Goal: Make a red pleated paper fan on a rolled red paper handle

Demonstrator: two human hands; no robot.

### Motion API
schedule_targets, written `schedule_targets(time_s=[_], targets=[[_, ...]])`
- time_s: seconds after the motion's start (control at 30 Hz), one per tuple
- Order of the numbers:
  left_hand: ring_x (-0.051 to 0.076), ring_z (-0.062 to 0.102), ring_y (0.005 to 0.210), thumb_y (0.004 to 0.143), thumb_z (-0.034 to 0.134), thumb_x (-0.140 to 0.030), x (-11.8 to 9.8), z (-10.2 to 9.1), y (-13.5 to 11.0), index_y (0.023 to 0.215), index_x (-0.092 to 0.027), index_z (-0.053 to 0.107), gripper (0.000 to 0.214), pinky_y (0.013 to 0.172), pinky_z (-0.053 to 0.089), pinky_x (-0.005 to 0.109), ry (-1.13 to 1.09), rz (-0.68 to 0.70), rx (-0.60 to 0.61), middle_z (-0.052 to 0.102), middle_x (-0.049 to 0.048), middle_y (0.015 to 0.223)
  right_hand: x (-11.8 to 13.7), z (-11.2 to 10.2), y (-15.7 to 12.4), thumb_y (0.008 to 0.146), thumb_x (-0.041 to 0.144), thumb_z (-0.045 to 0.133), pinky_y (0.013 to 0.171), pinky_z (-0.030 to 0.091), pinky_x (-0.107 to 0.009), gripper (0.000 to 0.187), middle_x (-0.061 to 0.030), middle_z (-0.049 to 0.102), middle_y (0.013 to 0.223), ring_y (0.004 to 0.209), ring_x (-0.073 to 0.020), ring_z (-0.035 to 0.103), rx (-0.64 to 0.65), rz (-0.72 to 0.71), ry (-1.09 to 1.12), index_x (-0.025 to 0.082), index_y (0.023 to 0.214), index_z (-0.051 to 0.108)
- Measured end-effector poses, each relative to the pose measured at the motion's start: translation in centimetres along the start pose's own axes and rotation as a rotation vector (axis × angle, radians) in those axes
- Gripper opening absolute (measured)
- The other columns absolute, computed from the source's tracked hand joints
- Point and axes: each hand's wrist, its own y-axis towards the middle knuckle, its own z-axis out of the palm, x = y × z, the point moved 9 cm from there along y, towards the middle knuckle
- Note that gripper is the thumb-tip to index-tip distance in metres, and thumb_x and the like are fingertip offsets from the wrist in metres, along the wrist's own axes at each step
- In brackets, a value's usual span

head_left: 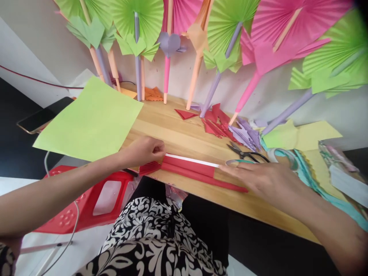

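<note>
A long red folded paper strip (189, 165) with a white tape line along its top edge lies near the front edge of the wooden table (172, 126). My left hand (145, 150) pinches the strip's left end, fingers closed together. My right hand (266, 179) lies flat over the strip's right end, fingers stretched out and pressing down. A thin red rolled stick (230, 186) runs out beneath the strip toward my right hand.
Black scissors (244, 153) and a tape roll (283, 157) sit just behind my right hand. Red (215, 122) and purple (247, 134) paper scraps lie further back. A large green sheet (92, 120) overhangs the left edge. Paper fans line the wall. A phone (43, 115) and a red stool (94, 199) are at left.
</note>
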Motion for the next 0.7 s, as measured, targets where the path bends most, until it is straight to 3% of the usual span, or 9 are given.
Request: schedule_targets(time_s=[0.2, 0.43, 0.7], targets=[[0.012, 0.048, 0.055, 0.081, 0.05, -0.028, 1.0, 1.1, 0.3, 0.065, -0.018, 0.057, 0.019, 0.053, 0.028, 0.024, 0.04, -0.04, 0.02, 0.062, 0.0001, 0.062, 0.6, 2.2, 0.8, 0.078, -0.01, 0.044, 0.048, 0.048, -0.024, 0.06, -0.0052, 0.076, 0.101, 0.065, -0.0154, 0.072, 0.174, -0.042, -0.045, 0.023, 0.124, 0.064], [0.011, 0.045, 0.053, 0.085, 0.05, -0.032, 2.0, 1.7, 0.6, 0.067, -0.018, 0.06, 0.024, 0.053, 0.027, 0.025, 0.041, -0.053, 0.04, 0.06, -0.0007, 0.059, 0.5, 3.5, 0.8, 0.081, -0.008, 0.047, 0.047, 0.043, -0.025, 0.058, -0.0062, 0.074, 0.098, 0.069, -0.0164, 0.071, 0.231, -0.027, -0.054, 0.021, 0.129, 0.06], [0.011, 0.046, 0.052, 0.085, 0.051, -0.029, 1.8, 2.0, 0.8, 0.064, -0.019, 0.059, 0.024, 0.053, 0.028, 0.025, 0.015, -0.095, 0.072, 0.06, 0.0001, 0.059, 0.0, 4.7, 0.8, 0.083, -0.005, 0.042, 0.05, 0.039, -0.025, 0.059, -0.0044, 0.073, 0.098, 0.066, -0.0147, 0.066, 0.318, 0.039, -0.039, 0.025, 0.131, 0.058]])
